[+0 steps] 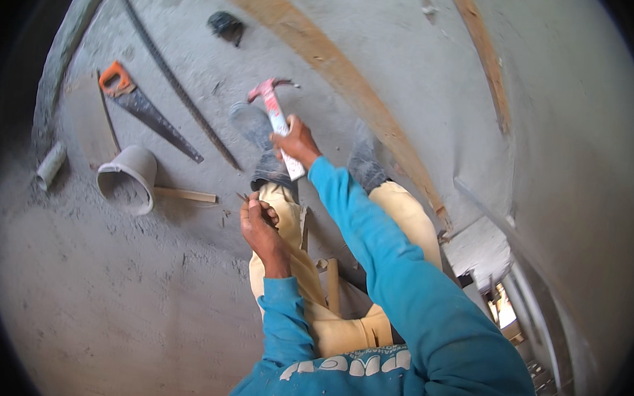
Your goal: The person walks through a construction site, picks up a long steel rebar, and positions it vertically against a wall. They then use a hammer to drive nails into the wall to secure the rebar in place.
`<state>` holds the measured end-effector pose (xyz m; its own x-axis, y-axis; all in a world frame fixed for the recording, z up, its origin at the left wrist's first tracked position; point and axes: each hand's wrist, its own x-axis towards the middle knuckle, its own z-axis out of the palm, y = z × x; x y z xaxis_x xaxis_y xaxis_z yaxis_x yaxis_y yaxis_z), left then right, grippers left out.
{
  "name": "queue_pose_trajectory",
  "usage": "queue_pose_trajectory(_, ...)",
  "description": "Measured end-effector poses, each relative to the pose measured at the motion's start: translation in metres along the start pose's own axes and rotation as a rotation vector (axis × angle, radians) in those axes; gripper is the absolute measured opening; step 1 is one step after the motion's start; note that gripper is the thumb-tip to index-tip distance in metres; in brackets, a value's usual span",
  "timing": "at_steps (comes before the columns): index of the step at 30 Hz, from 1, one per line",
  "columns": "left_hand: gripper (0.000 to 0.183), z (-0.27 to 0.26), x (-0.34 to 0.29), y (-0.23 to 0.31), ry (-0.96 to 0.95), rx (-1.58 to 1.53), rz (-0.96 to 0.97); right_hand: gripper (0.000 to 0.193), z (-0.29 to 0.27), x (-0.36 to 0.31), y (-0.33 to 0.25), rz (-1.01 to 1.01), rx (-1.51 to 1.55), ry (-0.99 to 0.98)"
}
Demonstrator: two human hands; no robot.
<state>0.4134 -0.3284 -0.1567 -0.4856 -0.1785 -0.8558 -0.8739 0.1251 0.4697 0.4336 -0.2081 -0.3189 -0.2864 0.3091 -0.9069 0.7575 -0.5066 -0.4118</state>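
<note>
My right hand [298, 144] is closed round the pale handle of a claw hammer [276, 112], whose red head points up and away from me. The hammer is raised over my dark boot [252, 125]. Lower and to the left, the fingers of my left hand [260, 223] are pinched together in front of my leg in cream trousers [282, 204]. Thin dark nails [242, 196] stick out from between those fingertips; how many I cannot tell. The hammer and the nails are apart.
On the grey floor at left lie a handsaw [148, 113] with an orange handle, a dark rod [172, 73], a board [89, 122] and a wood strip [185, 194] beside a bucket [129, 176]. A long plank [325, 57] crosses beyond my feet; another timber [485, 63] is farther right.
</note>
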Motion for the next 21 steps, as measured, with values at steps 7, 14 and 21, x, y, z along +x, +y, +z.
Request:
queue_pose_trajectory(7,0.019,0.01,-0.006,-0.038,-0.141,0.261,0.101,0.044,-0.074,-0.167,0.042,0.18,0.359,-0.07)
queue_pose_trajectory(14,0.021,0.012,-0.022,-0.089,-0.385,0.901,0.242,0.049,-0.166,-0.287,0.066,0.175,0.852,0.04)
queue_pose_trajectory(21,0.014,0.128,-0.022,-0.191,-1.015,1.636,0.886,0.059,-0.227,-0.264,0.089,-0.109,1.108,0.082)
